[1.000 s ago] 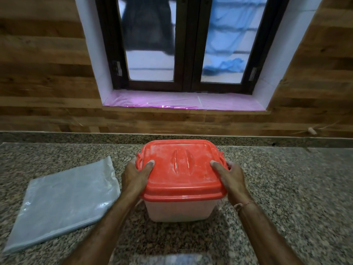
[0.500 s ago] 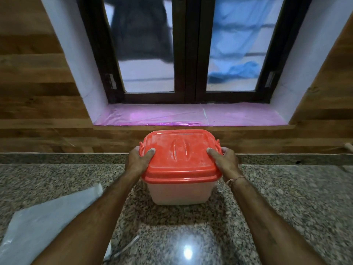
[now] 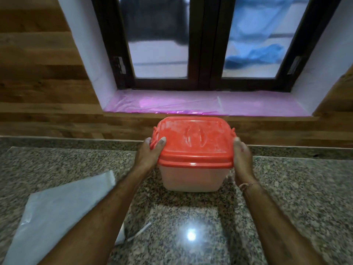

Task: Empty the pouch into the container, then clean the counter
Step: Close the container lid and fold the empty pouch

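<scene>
Nearest to us, our two bare forearms reach forward over the speckled granite surface (image 3: 286, 188), where a bright spot of light reflects between them. Below and to the left of our left hand (image 3: 148, 155) lies the empty clear plastic pouch (image 3: 57, 213), flat on the granite, its near right corner tucked under our left forearm; a thin white strip (image 3: 140, 231) lies just beside that corner. Further on, both hands meet the container (image 3: 193, 176), a translucent white tub standing upright on the granite with its orange-red lid (image 3: 193, 142) in place. Our left hand wraps the lid's left edge, thumb on top and fingers curled around the side clip, so that grip is closed on the lid. Our right hand (image 3: 241, 159) lies against the tub's right side with the palm pressed to it and the thumb up by the lid's edge; a thread band sits on that wrist. The lid's top looks dusted with pale powder around its two raised ridges. Beyond the hands, the granite ends at a low upstand under a wood-plank wall (image 3: 38, 73). Farthest off, above the container, a window sill covered in pink film (image 3: 191, 104) sits below a dark-framed window (image 3: 204, 44).
</scene>
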The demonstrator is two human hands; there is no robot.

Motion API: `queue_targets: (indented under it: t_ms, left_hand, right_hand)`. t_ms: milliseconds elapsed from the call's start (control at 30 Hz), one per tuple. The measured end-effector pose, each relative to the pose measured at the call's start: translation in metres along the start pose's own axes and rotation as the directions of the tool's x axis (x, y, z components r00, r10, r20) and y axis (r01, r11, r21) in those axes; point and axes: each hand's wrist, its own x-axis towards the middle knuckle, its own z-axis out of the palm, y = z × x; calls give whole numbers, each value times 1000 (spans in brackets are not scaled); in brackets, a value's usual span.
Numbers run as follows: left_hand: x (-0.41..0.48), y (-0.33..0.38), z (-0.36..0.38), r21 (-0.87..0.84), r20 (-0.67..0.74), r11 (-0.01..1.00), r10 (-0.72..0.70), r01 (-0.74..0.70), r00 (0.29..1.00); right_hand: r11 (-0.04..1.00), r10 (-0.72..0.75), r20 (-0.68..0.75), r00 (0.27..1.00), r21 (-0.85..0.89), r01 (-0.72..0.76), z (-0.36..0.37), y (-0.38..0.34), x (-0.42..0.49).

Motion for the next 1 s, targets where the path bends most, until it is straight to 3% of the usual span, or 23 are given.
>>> queue_targets:
  t_ms: [100, 167, 233, 300, 367, 433, 567, 600, 667, 700, 767, 867, 900, 1000]
  left_hand:
    - [-34, -46, -31, 75, -72, 997, -19, 25, 997]
    - [-52, -95, -67, 170, -131, 980, -78, 100, 988]
    - [-68, -148, -109, 296, -183, 933, -154, 204, 971]
    - [-83, -192, -155, 424, -238, 849, -231, 315, 944]
    - [-95, -231, -200, 519, -284, 763, -272, 386, 919]
    - [-103, -270, -238, 574, -306, 681, -337, 455, 890]
    - [-116, -337, -286, 587, -271, 627, -444, 512, 854]
    - [-119, -344, -292, 607, -265, 626, -422, 490, 867]
    - [-122, -348, -299, 619, -250, 651, -366, 439, 896]
    - [-123, -346, -301, 591, -229, 689, -356, 420, 906]
    - [-126, -341, -302, 532, -171, 750, -359, 393, 917]
    - [-135, -334, -297, 504, -71, 797, -344, 331, 936]
    - [-138, -333, -293, 484, -30, 820, -333, 305, 942]
    - [-143, -324, -279, 543, 108, 807, -339, 230, 935]
  right_hand:
    - [980, 111, -134, 985, 179, -86, 12, 37, -62]
    - [987, 155, -152, 976, 75, -145, 37, 74, -110]
    - [984, 68, 46, 997, -166, -60, 70, 107, -158]
    - [934, -22, 332, 943, -330, 138, 110, 125, -200]
    - [835, -47, 549, 835, -436, 334, 156, 134, -228]
    - [671, -8, 651, 759, -559, 487, 202, 142, -246]
    - [402, 157, 613, 775, -756, 516, 255, 158, -265]
    - [421, 155, 574, 804, -774, 472, 261, 158, -269]
    - [684, 136, 433, 891, -692, 232, 263, 159, -268]
    - [816, 190, 341, 921, -576, 45, 262, 158, -265]
    - [933, 328, 209, 921, -225, -281, 251, 159, -259]
    - [821, 477, 175, 861, 261, -507, 243, 159, -272]
    - [799, 501, 167, 849, 289, -528, 246, 157, -282]
    - [795, 579, 123, 806, 137, -592, 270, 157, -314]
